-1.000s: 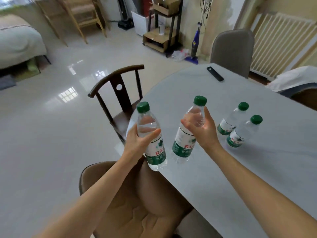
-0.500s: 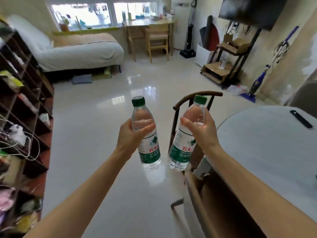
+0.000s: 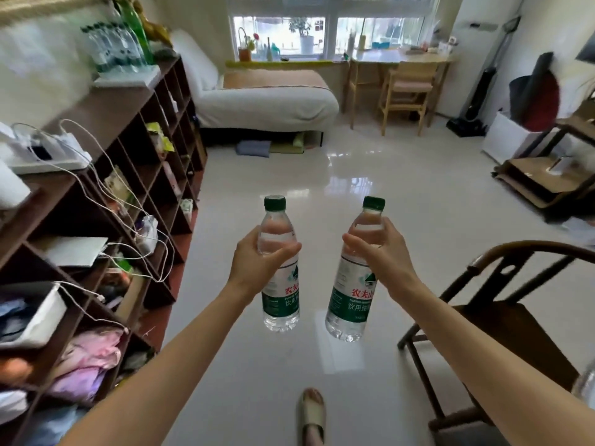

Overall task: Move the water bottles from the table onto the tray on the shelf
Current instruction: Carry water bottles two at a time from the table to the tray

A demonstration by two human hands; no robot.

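We hold two water bottles upright in the air above the glossy pale floor [image 3: 402, 194], well apart from each other. The left bottle [image 3: 280, 284] and the right bottle [image 3: 354, 284] are alike: clear ribbed plastic, a dark green screw cap, and a white-and-green label with red characters; the right one leans slightly to the left at its base. Our left hand [image 3: 257, 262] wraps its upper body, the fingers [image 3: 289, 249] curled around the shoulder just above the label; our right hand [image 3: 384, 252] grips the other at the same height, its fingers closed around the neck region. At upper left, a white tray [image 3: 128, 79] rests on top of the dark brown wooden shelf [image 3: 106, 107] and carries a cluster of similar green-capped bottles [image 3: 112, 46], blurred, with a taller green bottle [image 3: 140, 30] among them. The shelf is divided into square compartments holding papers, cloth and packets, with white cables [image 3: 135, 220] draped across its front. A dark curved-back wooden chair [image 3: 502, 317] stands at the right, and a sandalled foot [image 3: 311, 410] shows below.
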